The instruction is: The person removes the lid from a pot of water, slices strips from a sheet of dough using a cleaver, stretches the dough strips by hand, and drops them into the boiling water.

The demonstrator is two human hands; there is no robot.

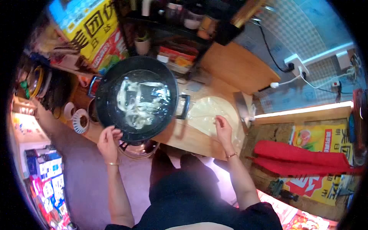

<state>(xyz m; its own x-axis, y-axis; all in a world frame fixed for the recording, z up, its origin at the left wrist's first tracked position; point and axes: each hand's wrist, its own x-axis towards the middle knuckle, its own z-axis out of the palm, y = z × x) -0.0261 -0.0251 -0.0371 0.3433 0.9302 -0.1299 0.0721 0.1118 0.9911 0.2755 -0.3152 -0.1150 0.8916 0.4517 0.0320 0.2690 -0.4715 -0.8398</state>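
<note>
A big black two-handled pot (100,103) holds clear liquid with several pale, noodle-like strips (134,103) in it. My left hand (109,143) is at the pot's lower left rim, fingers bent and a little apart, with nothing visible in them. Over a round, pale, flat surface (207,111), either a board or a dough sheet, my right hand (223,128) has its fingers curled together; whatever may be between them is too small to make out. A wide blade, perhaps a cleaver (241,105), lies at the right edge of that round surface.
Below the wooden counter (180,134), a shiny metal basin (140,150) shows under the pot. A white slotted basket (81,121) sits left. Red cloth (299,157) lies at right, near a power strip (297,65) with cords. Dark shelves (168,23) stand behind.
</note>
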